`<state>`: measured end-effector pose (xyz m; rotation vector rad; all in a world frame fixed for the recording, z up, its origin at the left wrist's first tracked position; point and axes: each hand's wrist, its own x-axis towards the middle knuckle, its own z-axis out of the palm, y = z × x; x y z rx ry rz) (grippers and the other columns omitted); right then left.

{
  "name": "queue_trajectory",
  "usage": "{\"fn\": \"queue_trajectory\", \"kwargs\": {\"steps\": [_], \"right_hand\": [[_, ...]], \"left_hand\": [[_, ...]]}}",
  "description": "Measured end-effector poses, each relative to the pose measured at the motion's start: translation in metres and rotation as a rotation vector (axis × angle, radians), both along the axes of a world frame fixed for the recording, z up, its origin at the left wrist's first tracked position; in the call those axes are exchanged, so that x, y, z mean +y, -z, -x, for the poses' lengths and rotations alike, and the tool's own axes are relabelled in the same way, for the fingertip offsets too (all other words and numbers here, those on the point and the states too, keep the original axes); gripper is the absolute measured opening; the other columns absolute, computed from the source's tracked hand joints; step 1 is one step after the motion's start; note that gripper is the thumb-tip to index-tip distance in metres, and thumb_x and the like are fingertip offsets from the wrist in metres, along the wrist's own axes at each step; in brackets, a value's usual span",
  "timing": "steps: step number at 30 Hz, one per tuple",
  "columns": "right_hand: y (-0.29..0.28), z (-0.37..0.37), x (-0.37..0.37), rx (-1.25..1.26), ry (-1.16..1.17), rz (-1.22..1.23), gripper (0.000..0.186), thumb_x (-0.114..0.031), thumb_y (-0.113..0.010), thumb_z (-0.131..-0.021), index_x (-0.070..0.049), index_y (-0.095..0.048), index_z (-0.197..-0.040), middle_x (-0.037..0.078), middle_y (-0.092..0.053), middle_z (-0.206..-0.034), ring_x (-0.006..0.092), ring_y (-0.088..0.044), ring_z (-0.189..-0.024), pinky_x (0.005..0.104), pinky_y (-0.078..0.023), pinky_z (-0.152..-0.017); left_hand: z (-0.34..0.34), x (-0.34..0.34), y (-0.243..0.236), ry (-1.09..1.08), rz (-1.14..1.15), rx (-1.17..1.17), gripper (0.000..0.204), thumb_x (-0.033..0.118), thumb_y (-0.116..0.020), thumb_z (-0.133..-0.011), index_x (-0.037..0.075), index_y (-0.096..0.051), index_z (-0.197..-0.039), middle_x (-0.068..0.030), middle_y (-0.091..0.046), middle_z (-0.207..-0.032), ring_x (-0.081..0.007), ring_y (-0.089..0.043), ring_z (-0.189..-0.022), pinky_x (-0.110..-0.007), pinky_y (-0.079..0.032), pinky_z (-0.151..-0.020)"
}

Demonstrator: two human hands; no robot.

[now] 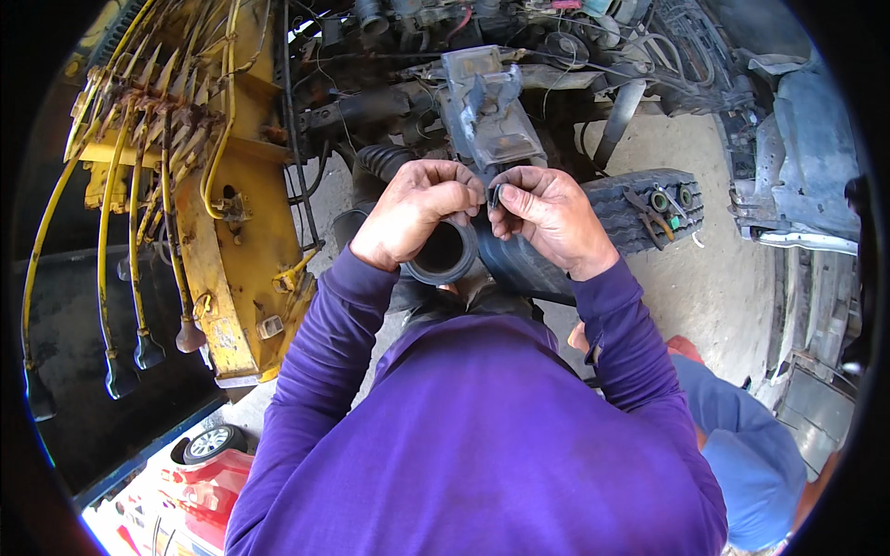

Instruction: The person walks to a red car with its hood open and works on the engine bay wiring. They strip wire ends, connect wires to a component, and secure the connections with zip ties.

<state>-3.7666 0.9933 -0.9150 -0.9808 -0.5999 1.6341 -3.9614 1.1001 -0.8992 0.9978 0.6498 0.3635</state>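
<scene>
My left hand (425, 208) and my right hand (547, 218) are raised in front of my chest, their fingertips almost touching. The right thumb and fingers pinch a small, thin dark piece (496, 196); its kind is too small to tell. The left thumb and forefinger are pressed together beside it, and what they hold, if anything, is hidden. Just below the left hand is the round open end of a wide dark hose or pipe (443, 269). To the right of my hands, pliers (652, 219) with orange handles lie on a black tyre (612, 199), near a clamp-like ring (659, 201).
A yellow machine frame (227, 278) with long levers (104, 278) stands at the left. Ahead are greasy vehicle parts and a grey metal bracket (491, 120). A person in a blue shirt (742, 454) is close at the lower right. A red car (199, 491) is at the lower left.
</scene>
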Motion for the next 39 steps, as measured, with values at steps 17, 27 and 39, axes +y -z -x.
{"fn": "queue_trajectory", "kwargs": {"steps": [17, 27, 39], "right_hand": [[-0.044, 0.042, 0.111, -0.404, -0.234, -0.258, 0.036, -0.027, -0.087, -0.084, 0.001, -0.069, -0.097, 0.002, -0.069, -0.079, 0.0085, -0.064, -0.069, 0.0239, -0.052, -0.062], [-0.046, -0.001, 0.273, -0.178, -0.841, -0.052, 0.024, -0.015, -0.067, -0.1, 0.006, -0.068, -0.112, 0.013, -0.075, -0.095, 0.0178, -0.073, -0.076, 0.0298, -0.061, -0.07], [0.186, -0.027, 0.459, -1.529, -0.68, -0.407, 0.02, -0.013, -0.067, -0.09, 0.003, -0.072, -0.101, 0.025, -0.071, -0.097, 0.0434, -0.069, -0.095, 0.0492, -0.054, -0.084]], "left_hand": [[0.046, 0.034, -0.024, -0.354, -0.429, -0.012, 0.007, 0.0, -0.072, -0.088, -0.003, -0.067, -0.084, -0.0051, -0.066, -0.086, -0.0114, -0.06, -0.08, -0.026, -0.048, -0.074], [0.026, 0.144, 0.046, -0.342, 0.17, -0.681, 0.012, 0.012, -0.067, -0.09, 0.0, -0.064, -0.092, -0.0098, -0.068, -0.087, -0.0175, -0.065, -0.08, -0.031, -0.054, -0.078], [0.02, 0.353, 0.252, -0.195, -0.704, 0.841, 0.041, 0.026, -0.071, -0.088, 0.003, -0.071, -0.122, -0.0184, -0.073, -0.117, -0.0343, -0.071, -0.101, -0.04, -0.056, -0.092]]}}
